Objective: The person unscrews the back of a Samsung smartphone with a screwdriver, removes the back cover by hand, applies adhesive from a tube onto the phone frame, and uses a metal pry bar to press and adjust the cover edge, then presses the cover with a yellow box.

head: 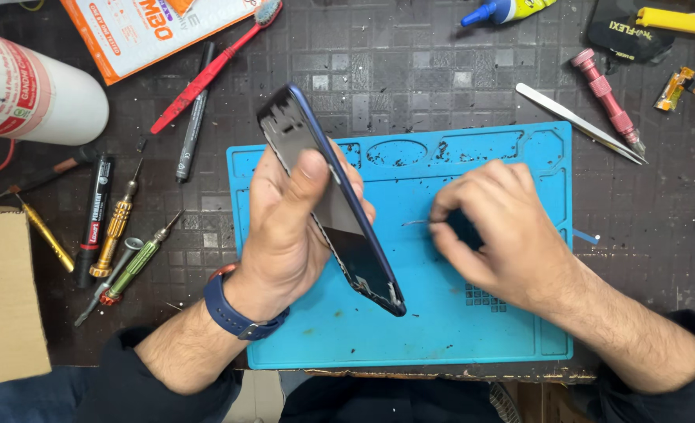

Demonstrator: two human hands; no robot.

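Observation:
My left hand (289, 227) grips a dark blue phone frame (300, 125), tilted on edge over the blue work mat (441, 329), its lower corner near the mat. The thumb presses on the frame's inner face. A blue watch band circles that wrist. To the right, my right hand (500, 231) hovers over the mat with fingers pinched on a thin metal tool (415, 222), whose tip points left toward the frame. The rest of the tool is hidden in the fingers.
Screwdrivers (120, 223), a black marker (95, 215) and a red toothbrush (214, 66) lie left of the mat. A white can (30, 94) and a cardboard box (3, 298) sit far left. Tweezers (579, 121), a pink driver (606, 98) and a glue bottle (508, 9) lie at upper right.

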